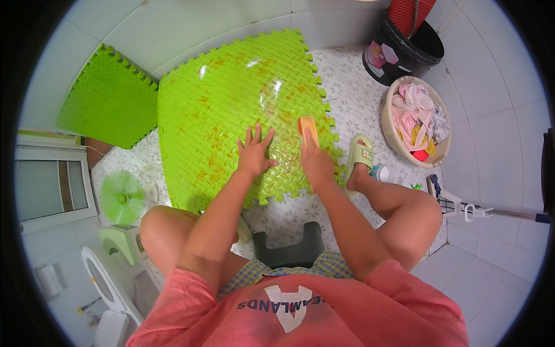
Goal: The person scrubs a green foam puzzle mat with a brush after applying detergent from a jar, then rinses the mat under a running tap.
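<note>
A large bright green foam mat (234, 95) with jigsaw edges and a raised tread pattern lies on the tiled floor in front of me. It looks wet and carries orange-brown stains. My left hand (256, 154) presses on it near the middle, fingers spread and holding nothing. To its right, my right hand (317, 167) grips an orange scrubbing brush (308, 129), which lies near the mat's right edge. The brush's underside is hidden. Beyond the mat's left edge, a second green foam mat (115, 97) leans against the wall.
A basin (389, 126) of clothes and a black bucket (377, 71) stand at the right. Near my slippered foot is a small tub (385, 173). A green fan (123, 198), a green stool (121, 243) and a toilet (99, 271) are at the left. A dark stool (288, 256) is beneath me.
</note>
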Demonstrator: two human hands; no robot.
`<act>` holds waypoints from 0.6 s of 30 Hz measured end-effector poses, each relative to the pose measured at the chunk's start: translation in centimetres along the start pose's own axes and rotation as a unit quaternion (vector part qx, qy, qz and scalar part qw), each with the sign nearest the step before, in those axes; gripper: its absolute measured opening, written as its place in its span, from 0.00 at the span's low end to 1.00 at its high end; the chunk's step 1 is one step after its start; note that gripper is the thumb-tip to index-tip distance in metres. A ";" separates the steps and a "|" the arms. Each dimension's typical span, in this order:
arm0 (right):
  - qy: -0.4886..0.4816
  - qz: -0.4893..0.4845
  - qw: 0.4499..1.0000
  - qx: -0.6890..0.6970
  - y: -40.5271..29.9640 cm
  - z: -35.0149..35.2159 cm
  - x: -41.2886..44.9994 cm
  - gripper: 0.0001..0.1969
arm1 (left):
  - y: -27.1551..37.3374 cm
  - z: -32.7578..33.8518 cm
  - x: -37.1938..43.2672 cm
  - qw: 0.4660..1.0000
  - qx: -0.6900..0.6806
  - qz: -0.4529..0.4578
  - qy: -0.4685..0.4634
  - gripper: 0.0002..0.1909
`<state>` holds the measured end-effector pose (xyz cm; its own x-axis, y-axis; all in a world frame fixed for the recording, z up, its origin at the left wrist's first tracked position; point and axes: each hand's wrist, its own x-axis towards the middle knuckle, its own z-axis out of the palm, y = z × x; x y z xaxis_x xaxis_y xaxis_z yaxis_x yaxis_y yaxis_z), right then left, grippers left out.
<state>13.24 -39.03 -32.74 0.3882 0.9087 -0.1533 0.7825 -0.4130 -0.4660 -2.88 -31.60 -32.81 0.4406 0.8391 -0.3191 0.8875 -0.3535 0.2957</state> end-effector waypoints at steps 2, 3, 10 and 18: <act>0.007 0.006 0.999 0.041 -0.3 -0.9 2.2 0.25 | 0.0 -0.1 0.0 1.000 -0.009 0.003 -0.010 0.51; 0.007 -0.023 0.998 0.052 -0.9 -1.4 2.9 0.25 | -0.6 0.0 0.3 1.000 -0.009 -0.003 -0.005 0.51; -0.035 -0.094 0.995 0.015 -7.6 1.3 8.4 0.25 | -2.8 -0.5 0.9 0.993 -0.062 -0.060 0.079 0.58; -0.049 -0.015 0.999 0.017 -7.7 2.0 16.5 0.25 | -2.7 -1.1 1.5 0.995 -0.050 -0.077 0.038 0.58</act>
<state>12.67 -20.76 -33.45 0.3141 0.9226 -0.2237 0.7755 -0.3853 -0.5002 -4.74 -28.98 -33.12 0.2858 0.9105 -0.2987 0.9241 -0.1794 0.3373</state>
